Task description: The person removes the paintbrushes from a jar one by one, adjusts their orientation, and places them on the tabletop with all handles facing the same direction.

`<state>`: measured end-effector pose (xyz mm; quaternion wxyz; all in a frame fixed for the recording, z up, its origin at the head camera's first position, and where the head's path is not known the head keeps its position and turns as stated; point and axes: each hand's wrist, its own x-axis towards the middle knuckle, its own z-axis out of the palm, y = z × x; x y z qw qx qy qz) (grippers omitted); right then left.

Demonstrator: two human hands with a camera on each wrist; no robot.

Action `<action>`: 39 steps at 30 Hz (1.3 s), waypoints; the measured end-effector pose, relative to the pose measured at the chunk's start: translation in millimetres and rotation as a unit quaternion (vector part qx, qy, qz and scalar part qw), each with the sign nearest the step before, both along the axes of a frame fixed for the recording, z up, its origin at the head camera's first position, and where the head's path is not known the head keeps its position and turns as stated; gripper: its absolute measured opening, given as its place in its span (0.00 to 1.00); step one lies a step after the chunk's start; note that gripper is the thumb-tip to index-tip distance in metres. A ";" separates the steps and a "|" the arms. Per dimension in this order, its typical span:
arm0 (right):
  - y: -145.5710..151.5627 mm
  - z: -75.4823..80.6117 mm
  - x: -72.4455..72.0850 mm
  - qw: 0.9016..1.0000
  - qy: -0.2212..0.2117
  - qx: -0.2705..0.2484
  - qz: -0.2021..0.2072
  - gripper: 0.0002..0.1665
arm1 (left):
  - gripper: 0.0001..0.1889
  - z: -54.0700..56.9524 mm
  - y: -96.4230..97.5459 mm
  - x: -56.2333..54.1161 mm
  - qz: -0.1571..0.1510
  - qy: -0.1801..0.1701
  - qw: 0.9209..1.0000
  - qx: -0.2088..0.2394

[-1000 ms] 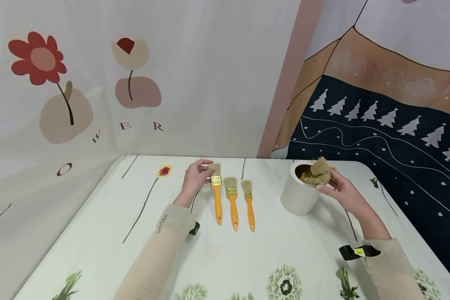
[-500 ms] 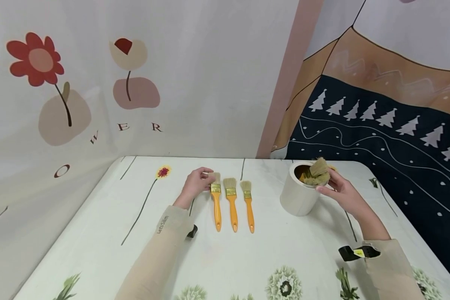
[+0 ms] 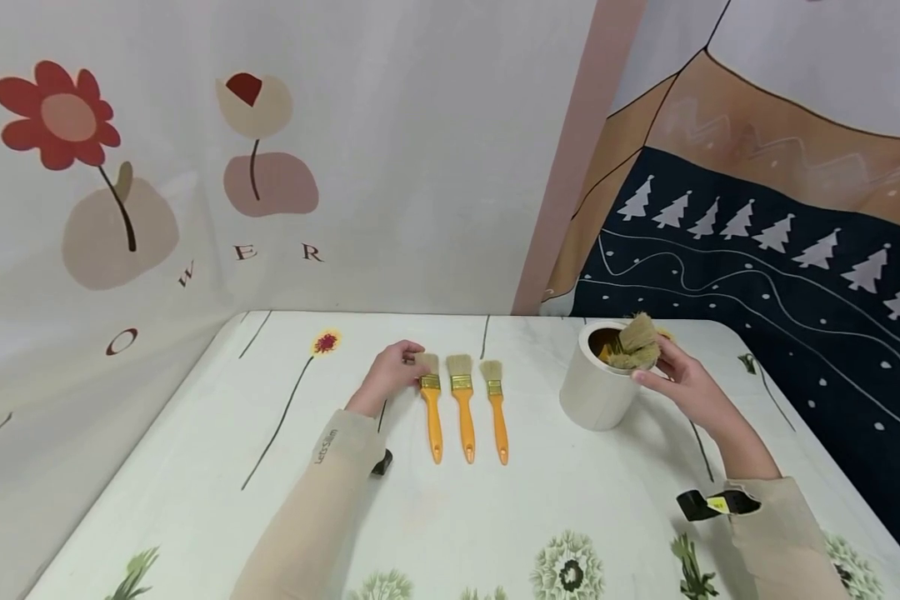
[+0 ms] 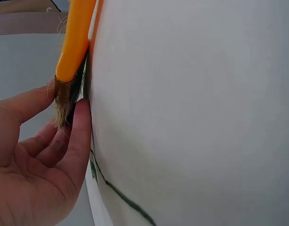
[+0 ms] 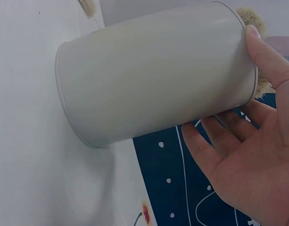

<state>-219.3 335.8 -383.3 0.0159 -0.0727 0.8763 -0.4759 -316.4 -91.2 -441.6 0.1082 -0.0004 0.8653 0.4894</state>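
Three paintbrushes with orange handles lie side by side on the table, bristles pointing away from me. My left hand [image 3: 392,372] pinches the leftmost paintbrush [image 3: 432,421] near its bristles. In the left wrist view, the thumb meets its metal band [image 4: 63,89] while the other fingers are on the far side. The middle paintbrush [image 3: 465,421] and the smaller right paintbrush [image 3: 499,425] lie untouched beside it. At the right, my right hand [image 3: 678,385] holds a white canister [image 3: 594,400] by its rim, thumb on one side and fingers on the other. More brush bristles [image 3: 636,340] stick out of it.
A white cloth with printed flowers covers the table [image 3: 555,492]. Behind it hangs a pale curtain [image 3: 420,167] with flower prints, and a dark tree-patterned cloth [image 3: 720,275] is at the right. A black strap [image 3: 708,505] sits at my right wrist.
My left hand has drawn the leftmost paintbrush toward me, and its handle end now lies level with the other two. The right hand and canister have stayed in place.
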 end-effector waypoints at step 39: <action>-1.0 1.5 2.9 1.000 -0.004 0.014 0.002 0.49 | 0.21 -2.7 7.1 -3.7 0.014 -0.005 0.998 -0.067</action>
